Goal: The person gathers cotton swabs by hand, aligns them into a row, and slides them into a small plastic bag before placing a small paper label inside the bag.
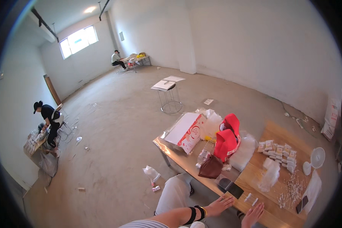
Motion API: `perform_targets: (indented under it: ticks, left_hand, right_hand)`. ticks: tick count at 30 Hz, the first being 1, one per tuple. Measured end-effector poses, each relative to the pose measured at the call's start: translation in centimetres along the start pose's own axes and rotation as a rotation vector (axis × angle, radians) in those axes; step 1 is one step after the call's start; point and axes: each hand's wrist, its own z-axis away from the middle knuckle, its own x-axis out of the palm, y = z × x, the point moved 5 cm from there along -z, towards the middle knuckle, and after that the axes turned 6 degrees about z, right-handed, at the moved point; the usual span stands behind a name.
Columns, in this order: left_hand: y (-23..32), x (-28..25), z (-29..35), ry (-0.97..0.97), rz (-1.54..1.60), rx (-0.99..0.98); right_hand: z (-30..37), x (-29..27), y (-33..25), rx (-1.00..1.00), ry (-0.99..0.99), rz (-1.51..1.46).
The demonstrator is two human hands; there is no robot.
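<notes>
My left hand (219, 206) rests at the near edge of the wooden table (269, 208), fingers stretched out, holding nothing. My right hand (253, 216) also lies at that edge, its fingers straight and empty. Just beyond and between the two hands is a small row of cotton swabs (250, 199), apart from both. A dark flat case (230, 188) lies beyond my left hand. Farther right, loose cotton swabs (293, 189) are scattered in a pile, with a crumpled clear plastic bag (269, 174) beside them. Several small packs of swabs (279, 152) are heaped behind.
A phone (302, 204) and small white fan (317, 157) stand to the right. Leftward are a brown pouch (211, 167), plastic bottle (203, 156), red bag (227, 140) and white-red box (184, 133). Two people work at other tables; a wire stool (169, 100) stands beyond.
</notes>
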Motion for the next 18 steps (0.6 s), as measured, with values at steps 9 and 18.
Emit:
perform_targets:
  ticks: [9, 18]
  left_hand:
    - [0.3, 0.6, 0.0, -0.036, 0.086, -0.009]
    - [-0.1, -0.6, 0.2, -0.06, 0.063, 0.011]
  right_hand:
    - [0.9, -1.4, -0.4, -0.104, 0.241, 0.018]
    - [-0.3, -1.1, -0.3, 0.035, -0.073, -0.001]
